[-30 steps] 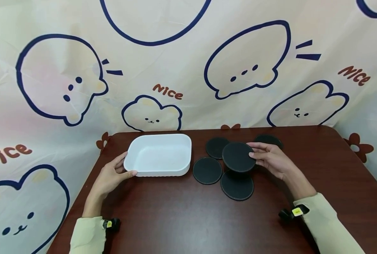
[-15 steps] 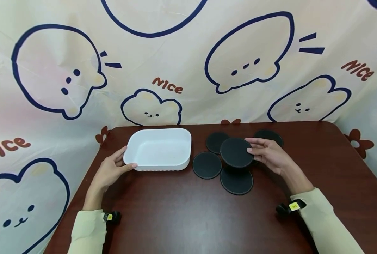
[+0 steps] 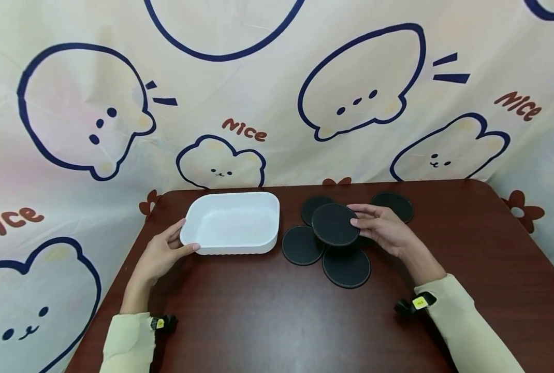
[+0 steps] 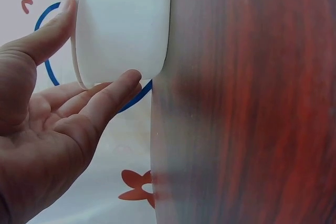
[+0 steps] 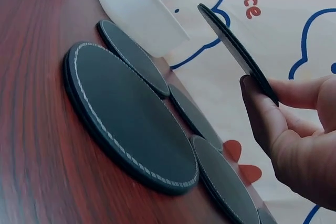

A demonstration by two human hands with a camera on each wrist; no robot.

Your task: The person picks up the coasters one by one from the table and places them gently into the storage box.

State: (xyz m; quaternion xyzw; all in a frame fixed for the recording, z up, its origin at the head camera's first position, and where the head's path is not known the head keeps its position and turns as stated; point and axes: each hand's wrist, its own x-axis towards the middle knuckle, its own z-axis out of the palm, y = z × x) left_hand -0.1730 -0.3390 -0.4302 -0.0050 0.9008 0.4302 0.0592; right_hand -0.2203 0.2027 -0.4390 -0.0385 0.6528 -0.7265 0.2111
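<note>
A white plastic tray with rounded corners stands at the back left of the table. My left hand holds its left end, the thumb on one side of the corner and the fingers against the end wall. Between thumb and fingers, my right hand pinches a round black coaster by its right edge. This coaster is raised and tilted above other black coasters; in the right wrist view it is seen almost edge-on. Below it lie a front coaster, a left coaster and a partly covered back coaster.
Another black coaster lies behind my right hand, near the table's back edge. Something dark shows under the right fingers, mostly hidden. The dark red-brown wooden table meets a cartoon-printed cloth at the back.
My right hand has moved left with the pinched coaster, closer to the tray. The left hand and the tray keep their places; the head view has shifted slightly.
</note>
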